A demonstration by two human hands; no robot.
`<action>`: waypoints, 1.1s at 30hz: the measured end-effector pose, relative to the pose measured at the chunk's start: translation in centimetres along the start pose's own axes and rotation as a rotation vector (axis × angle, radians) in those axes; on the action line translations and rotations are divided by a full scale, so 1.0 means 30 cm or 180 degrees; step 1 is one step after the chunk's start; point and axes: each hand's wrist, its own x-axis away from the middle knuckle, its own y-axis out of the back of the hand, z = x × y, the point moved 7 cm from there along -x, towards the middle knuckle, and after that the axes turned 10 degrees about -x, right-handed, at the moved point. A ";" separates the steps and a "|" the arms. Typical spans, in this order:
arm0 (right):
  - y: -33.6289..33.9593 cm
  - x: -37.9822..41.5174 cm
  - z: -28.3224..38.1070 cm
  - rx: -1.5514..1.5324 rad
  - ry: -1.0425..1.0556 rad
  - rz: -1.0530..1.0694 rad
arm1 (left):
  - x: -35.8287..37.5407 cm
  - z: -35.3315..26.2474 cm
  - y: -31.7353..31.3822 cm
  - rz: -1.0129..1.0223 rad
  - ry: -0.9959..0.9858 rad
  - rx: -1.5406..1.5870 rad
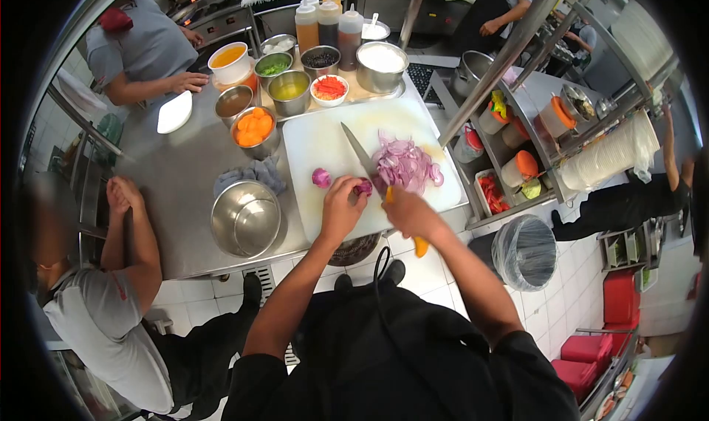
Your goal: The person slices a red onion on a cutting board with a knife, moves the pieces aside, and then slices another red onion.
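My left hand [343, 208] is closed on a piece of red onion [364, 188] at the front of the white cutting board [314, 137]. A second piece of red onion [320, 177] lies on the board just left of my fingers. In my right hand [410, 213] is a kitchen knife [359, 148] with a yellow handle, its blade pointing away across the board beside the held onion. To the right of the blade spreads a pile of sliced red onion [405, 162].
A steel bowl [247, 218] and a grey cloth [255, 171] sit left of the board. Behind it stand sauce bottles [328, 28], a tub of orange pieces [255, 129] and several other containers. Two people stand along the left side. A lined bin [524, 252] is at right.
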 end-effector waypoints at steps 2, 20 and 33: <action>-0.101 -0.089 -0.148 0.0954 0.1298 -0.0818 | -0.003 -0.002 -0.001 0.0003 -0.0001 -0.0004; 0.007 -0.005 0.031 0.0452 0.0252 0.0229 | 0.005 -0.002 0.022 -0.0128 0.0294 0.0049; -0.076 -0.058 -0.075 0.0540 0.0318 -0.0328 | -0.001 0.002 0.019 -0.0249 0.0126 -0.0075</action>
